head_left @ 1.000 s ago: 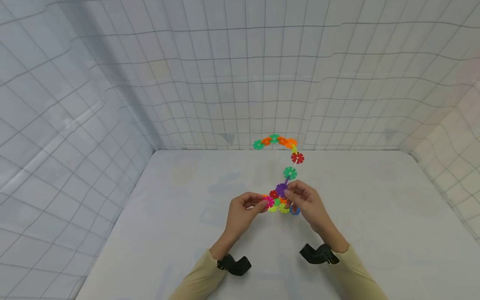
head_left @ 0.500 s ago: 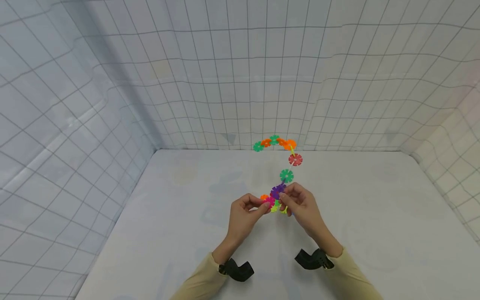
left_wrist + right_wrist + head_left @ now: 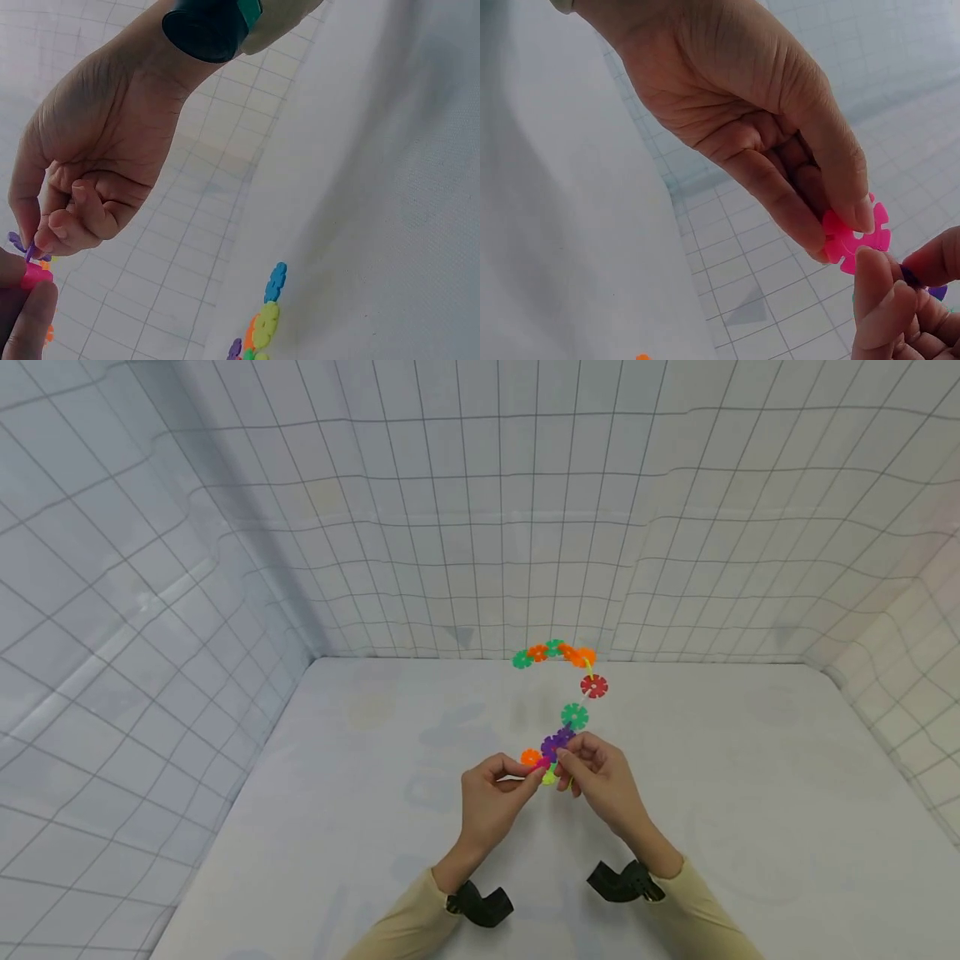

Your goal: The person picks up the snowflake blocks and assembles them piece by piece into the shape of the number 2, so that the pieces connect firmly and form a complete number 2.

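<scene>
My left hand (image 3: 491, 806) pinches a pink snowflake disc (image 3: 844, 240) between thumb and fingertips. My right hand (image 3: 606, 781) pinches a purple snowflake disc (image 3: 553, 747), the end of a curved chain. From it the chain runs up through a green disc (image 3: 574, 717) and a red disc (image 3: 594, 686), then bends left through orange and green pieces. Pink and purple discs meet edge to edge in the head view; whether their slots interlock cannot be told. Fingers hide parts of both. The left wrist view shows the purple edge (image 3: 30, 251) close above the pink piece.
Several more discs lie on the white table (image 3: 360, 827) around and behind the hands, among them an orange one (image 3: 530, 757), a yellow-green one (image 3: 549, 776) and a blue one (image 3: 275, 282). White grid-patterned walls (image 3: 495, 527) stand at the back and sides.
The purple disc has moved left and slightly down to the pink one. The pink disc has tilted to a thinner profile, and the chain's upper end has dipped slightly.
</scene>
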Available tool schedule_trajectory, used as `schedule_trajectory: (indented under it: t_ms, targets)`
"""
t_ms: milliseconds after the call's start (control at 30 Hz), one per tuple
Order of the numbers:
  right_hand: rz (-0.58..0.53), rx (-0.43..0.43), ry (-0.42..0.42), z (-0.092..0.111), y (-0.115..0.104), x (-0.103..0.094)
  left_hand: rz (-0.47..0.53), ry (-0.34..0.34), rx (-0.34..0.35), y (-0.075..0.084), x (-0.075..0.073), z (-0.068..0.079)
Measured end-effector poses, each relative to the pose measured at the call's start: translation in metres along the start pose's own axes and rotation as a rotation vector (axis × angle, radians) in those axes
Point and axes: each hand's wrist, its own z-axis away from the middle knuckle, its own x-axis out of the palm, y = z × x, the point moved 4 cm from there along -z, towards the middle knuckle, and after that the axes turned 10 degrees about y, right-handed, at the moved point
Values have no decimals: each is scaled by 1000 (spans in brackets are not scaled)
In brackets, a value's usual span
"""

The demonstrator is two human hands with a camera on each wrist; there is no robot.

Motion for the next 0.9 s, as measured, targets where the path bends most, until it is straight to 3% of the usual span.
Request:
schedule_trajectory:
  t_ms: [267, 467, 600, 900]
  targets:
    - [-37, -28, -35, 0, 1, -2, -81, 14, 257, 9, 3, 4]
    - [-84, -49, -77, -1, 1, -1, -84, 32, 388, 9, 4, 7]
    - [-125, -61, -122, -1, 1, -1, -71, 38, 439, 10, 5, 8]
    - [-130, -69, -172, -3, 0, -5, -27, -1, 435, 12, 6, 5]
